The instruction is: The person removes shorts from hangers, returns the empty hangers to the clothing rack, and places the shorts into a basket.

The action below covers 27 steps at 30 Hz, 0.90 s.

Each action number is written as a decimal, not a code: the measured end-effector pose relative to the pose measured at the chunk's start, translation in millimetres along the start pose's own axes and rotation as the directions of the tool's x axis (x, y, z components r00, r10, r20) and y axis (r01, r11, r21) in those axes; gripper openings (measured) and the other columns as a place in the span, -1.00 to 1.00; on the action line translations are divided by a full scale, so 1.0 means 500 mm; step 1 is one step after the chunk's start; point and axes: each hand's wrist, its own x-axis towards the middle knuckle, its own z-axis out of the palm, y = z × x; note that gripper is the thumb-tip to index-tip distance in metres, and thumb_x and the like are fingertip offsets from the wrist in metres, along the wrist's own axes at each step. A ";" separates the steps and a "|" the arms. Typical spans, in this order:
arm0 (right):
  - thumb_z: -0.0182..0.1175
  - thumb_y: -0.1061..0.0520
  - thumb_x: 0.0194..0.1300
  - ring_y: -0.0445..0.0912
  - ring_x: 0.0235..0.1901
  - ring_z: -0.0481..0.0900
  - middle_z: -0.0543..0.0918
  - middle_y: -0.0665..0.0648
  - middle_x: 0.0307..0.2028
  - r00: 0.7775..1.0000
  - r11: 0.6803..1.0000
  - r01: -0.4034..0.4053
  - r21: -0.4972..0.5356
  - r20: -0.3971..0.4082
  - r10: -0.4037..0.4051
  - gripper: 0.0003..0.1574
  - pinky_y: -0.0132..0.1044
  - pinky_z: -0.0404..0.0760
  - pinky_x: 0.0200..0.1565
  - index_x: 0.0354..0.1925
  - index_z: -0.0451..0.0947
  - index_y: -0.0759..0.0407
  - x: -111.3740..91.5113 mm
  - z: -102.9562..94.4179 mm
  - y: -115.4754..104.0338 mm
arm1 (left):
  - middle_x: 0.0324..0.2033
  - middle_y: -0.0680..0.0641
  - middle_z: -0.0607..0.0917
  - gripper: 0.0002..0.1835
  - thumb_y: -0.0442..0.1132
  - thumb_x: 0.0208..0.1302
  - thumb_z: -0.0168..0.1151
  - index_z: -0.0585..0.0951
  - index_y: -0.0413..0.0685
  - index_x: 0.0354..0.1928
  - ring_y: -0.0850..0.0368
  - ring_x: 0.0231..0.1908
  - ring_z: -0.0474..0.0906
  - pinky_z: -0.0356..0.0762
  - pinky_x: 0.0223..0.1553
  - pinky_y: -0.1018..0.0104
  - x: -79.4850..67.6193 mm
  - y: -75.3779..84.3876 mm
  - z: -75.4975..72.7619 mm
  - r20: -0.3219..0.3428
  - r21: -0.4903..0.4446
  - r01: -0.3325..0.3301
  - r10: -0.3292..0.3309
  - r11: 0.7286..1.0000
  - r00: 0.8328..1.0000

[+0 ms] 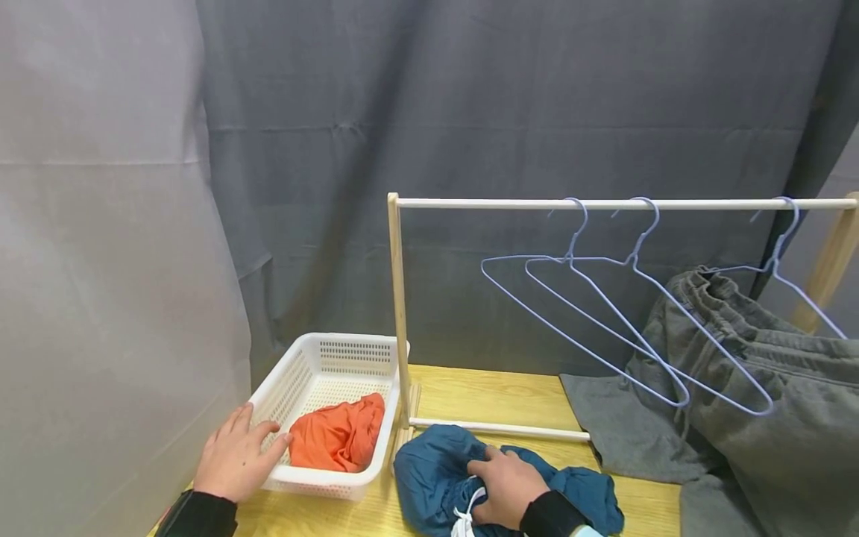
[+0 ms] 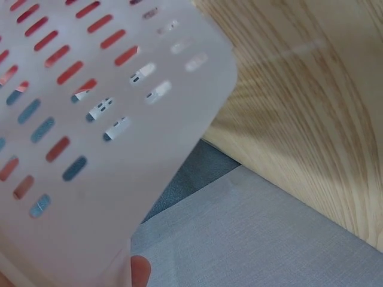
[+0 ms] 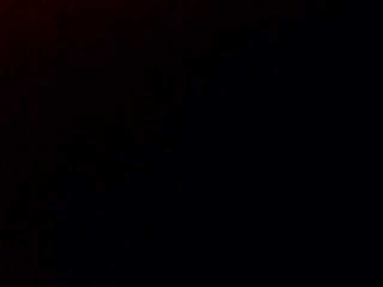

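Bunched on the table lies a blue garment (image 1: 436,466) with a white drawstring (image 1: 464,514). My right hand (image 1: 506,488) grips its cloth from above, fingers bent into the folds. The right wrist view is almost black. My left hand (image 1: 235,455) holds the near left rim of a white plastic basket (image 1: 315,481), its thumb over the inside. In the left wrist view the slotted basket wall (image 2: 149,149) fills the upper left, with one fingertip (image 2: 140,272) at its edge. Inside the basket sits a crumpled orange cloth (image 1: 342,432).
Behind the blue garment stands a wooden rack with a white top bar (image 1: 470,203). Two bare lilac hangers (image 1: 570,259) hang there. Grey pants (image 1: 798,388) hang at the right by another hanger (image 1: 778,261). A low crossbar (image 1: 496,428) spans the rack near the table (image 1: 483,380).
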 end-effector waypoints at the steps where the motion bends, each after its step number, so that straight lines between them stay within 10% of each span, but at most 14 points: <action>1: 0.56 -0.17 -0.05 0.13 -0.14 0.54 0.55 0.17 0.01 1.000 1.000 -0.001 0.012 0.003 0.001 -0.37 0.26 0.60 -0.07 0.02 0.69 -0.07 0.001 0.001 0.001 | 0.36 -0.52 0.29 -0.37 0.36 0.39 0.07 0.71 -0.04 0.01 -0.48 0.36 0.12 0.05 0.25 -0.50 -0.001 0.000 0.001 0.001 0.000 0.002 -0.002 1.000 1.000; 9: 0.53 -0.21 -0.04 0.15 -0.04 0.56 0.52 0.18 0.17 1.000 1.000 0.007 0.012 -0.017 -0.007 -0.37 0.24 0.57 0.02 -0.01 0.71 0.02 0.011 0.002 0.000 | 0.36 -0.51 0.31 -0.42 0.32 0.40 0.08 0.71 -0.04 0.00 -0.47 0.36 0.14 0.06 0.25 -0.49 -0.001 -0.002 0.004 -0.015 0.002 -0.006 0.006 1.000 1.000; 27: 0.51 0.08 0.02 -0.06 -0.34 0.60 0.58 0.01 -0.29 0.993 0.997 0.069 -0.023 -0.098 -0.071 -0.55 -0.01 0.65 -0.20 -0.08 0.69 0.10 0.008 -0.007 -0.009 | 0.36 -0.49 0.31 -0.42 0.31 0.40 0.08 0.72 -0.04 -0.01 -0.46 0.36 0.14 0.05 0.25 -0.50 -0.001 0.001 0.005 -0.026 0.000 0.006 -0.006 1.000 1.000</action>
